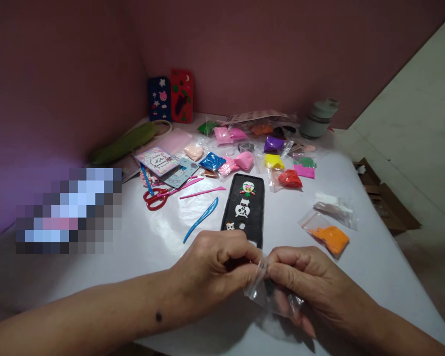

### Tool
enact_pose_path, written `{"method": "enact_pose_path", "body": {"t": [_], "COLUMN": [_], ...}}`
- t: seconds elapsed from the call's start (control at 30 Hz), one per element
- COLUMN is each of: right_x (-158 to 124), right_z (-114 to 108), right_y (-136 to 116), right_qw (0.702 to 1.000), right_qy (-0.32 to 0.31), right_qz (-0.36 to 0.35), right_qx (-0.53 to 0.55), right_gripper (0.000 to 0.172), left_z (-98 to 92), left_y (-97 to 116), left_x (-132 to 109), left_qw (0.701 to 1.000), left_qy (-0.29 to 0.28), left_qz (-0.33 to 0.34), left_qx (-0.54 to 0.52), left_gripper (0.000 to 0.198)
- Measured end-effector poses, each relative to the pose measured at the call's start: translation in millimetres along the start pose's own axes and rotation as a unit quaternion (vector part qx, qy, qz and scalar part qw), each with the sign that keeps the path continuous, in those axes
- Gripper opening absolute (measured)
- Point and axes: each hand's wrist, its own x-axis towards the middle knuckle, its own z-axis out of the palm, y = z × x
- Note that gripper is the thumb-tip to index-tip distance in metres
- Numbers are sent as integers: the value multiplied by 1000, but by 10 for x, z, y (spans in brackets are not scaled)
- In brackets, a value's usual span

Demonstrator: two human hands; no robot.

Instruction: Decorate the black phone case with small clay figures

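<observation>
My left hand and my right hand meet near the table's front edge, both closed on a small clear zip bag. The fingertips of each pinch the bag close to its mouth. Something dark shows inside, partly hidden by my right fingers. Just beyond my left hand lies a black rectangular case decorated with small clay figures, its near end covered by the hand. To the right, a bag of orange clay lies flat, with a bag of white clay behind it.
A blue modelling knife, pink tools and red-handled scissors lie left. Several bagged clays spread across the back. Two decorated cases lean on the wall; a grey-green bottle stands back right. A blurred-out screen-like shape is left.
</observation>
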Motion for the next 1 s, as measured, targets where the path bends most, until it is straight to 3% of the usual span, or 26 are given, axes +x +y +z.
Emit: {"method": "enact_pose_path", "body": {"t": [0.2, 0.47, 0.53, 0.6, 0.7, 0.77, 0.9, 1.0], "right_x": [17, 55, 51, 40, 16, -3, -27, -19], "right_z": [-35, 12, 16, 0, -50, -83, -116, -127], "right_y": [-7, 32, 50, 58, 15, -53, -194, -222], "right_qw": [1000, 998, 997, 996, 999, 999, 978, 959], "right_qy": [-3, 26, 27, 24, 14, 10, 19, 19], "right_qz": [-11, -12, -23, -36, -32, -30, -53, -64], "right_qx": [-2, 52, 74, 78, 26, -42, -200, -275], "right_gripper": [35, 19, 17, 18, 15, 13, 9, 10], "left_z": [-1, -21, -38, -75, -155, -198, -217, -202], "left_y": [-11, 40, 68, 92, 102, 88, 42, 21], "left_x": [11, -1, 10, 31, 68, 88, 108, 108], "left_qw": [1000, 994, 998, 997, 943, 895, 825, 804], "left_qy": [16, 22, 7, -16, -33, -19, -6, -15], "left_qz": [24, 82, 50, -44, -220, -294, -345, -332], "left_qx": [12, 71, 32, -65, -247, -334, -448, -492], "left_gripper": [9, 11, 12, 12, 11, 13, 10, 6]}}
